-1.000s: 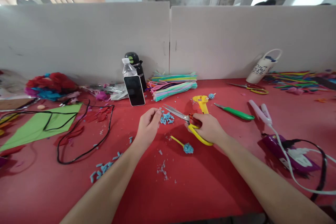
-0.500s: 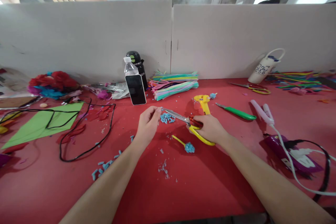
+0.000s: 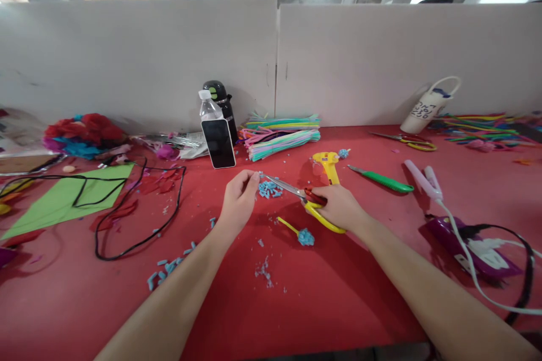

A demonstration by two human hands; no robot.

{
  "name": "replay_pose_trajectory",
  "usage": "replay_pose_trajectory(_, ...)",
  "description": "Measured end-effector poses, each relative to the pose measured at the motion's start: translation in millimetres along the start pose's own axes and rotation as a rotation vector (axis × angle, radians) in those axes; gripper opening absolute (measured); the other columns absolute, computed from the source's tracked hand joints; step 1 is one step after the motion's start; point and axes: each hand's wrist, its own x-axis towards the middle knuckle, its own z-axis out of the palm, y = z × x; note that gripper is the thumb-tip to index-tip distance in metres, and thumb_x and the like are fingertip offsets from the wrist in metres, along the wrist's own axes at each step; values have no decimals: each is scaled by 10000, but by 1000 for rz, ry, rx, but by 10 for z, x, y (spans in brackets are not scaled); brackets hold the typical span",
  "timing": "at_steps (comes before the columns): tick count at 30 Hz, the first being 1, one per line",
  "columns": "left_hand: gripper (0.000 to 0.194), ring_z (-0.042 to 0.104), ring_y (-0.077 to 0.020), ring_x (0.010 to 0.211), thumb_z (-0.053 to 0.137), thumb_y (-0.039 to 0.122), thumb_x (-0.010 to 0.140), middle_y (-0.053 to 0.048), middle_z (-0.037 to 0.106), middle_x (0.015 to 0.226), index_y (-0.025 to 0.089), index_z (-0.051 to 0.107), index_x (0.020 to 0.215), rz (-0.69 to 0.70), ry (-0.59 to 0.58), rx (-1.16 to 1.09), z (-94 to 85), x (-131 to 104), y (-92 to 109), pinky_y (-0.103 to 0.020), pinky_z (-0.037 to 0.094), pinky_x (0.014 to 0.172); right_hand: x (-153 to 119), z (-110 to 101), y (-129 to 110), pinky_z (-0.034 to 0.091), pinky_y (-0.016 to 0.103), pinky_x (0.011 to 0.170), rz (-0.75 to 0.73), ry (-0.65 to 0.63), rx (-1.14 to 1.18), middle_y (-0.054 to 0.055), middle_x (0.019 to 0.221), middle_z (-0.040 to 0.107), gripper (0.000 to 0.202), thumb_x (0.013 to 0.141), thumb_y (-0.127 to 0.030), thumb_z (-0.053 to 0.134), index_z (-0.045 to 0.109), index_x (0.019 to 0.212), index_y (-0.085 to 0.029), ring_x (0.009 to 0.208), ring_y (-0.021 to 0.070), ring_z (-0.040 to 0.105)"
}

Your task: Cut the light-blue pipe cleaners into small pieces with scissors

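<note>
My right hand [image 3: 339, 206] grips scissors [image 3: 285, 185] with red and yellow handles, their blades pointing left. At the blade tips, my left hand [image 3: 240, 194] is closed in a pinch around a small light-blue piece [image 3: 260, 174], mostly hidden by the fingers. Just below the blades lies a pile of short blue pieces [image 3: 270, 189]. Nearer to me rests a fluffy blue ball on a yellow stem [image 3: 305, 237]. More blue pieces [image 3: 169, 266] are scattered beside my left forearm, and pale fluff scraps [image 3: 265, 273] lie between my arms.
A yellow glue gun [image 3: 328, 164] and a green-handled knife [image 3: 385, 181] lie beyond my right hand. A phone [image 3: 219, 144] leans on bottles, beside bundled pipe cleaners [image 3: 283, 144]. A black cable [image 3: 127, 256] loops at left; a purple power strip [image 3: 470, 248] sits at right.
Hardly anything differs. Both hands and the scissors keep nearly the same position, and the view has shifted very slightly.
</note>
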Motion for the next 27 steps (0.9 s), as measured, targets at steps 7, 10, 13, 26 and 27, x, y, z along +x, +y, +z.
replay_pose_trajectory(7,258,414,-88,552,475,371,898,34,439,593,168,516,743,16,3,24,-8,0,-4,-217,340,542,-13,-5,25,238,228,499,-3,77,93,-16,559,491,335,755,-508,545,498,619,-206,503,102,342)
replay_pose_trajectory(10,262,417,-91,566,471,380,901,32,440,610,171,512,748,23,6,65,-11,-3,1,-218,345,554,-8,-12,27,232,233,501,-3,80,55,-7,565,506,334,763,-498,534,495,609,-205,504,105,356)
replay_pose_trajectory(13,268,417,-95,570,458,394,904,32,437,613,176,510,756,36,13,94,-11,-6,-2,-218,342,554,-2,-15,19,227,235,502,0,48,18,-2,567,519,336,761,-508,536,494,613,-209,508,111,380)
replay_pose_trajectory(26,255,392,-99,588,444,383,906,24,444,650,178,516,773,75,16,175,-8,-4,-14,-215,330,565,-5,11,1,218,236,498,-17,2,12,-7,583,532,377,776,-544,524,466,611,-210,511,113,391)
replay_pose_trajectory(27,258,394,-101,590,443,389,905,23,446,651,178,518,775,74,15,178,-6,-4,-15,-216,328,562,-4,9,0,220,236,500,-18,-3,8,-5,585,537,365,775,-531,528,471,613,-210,515,114,399)
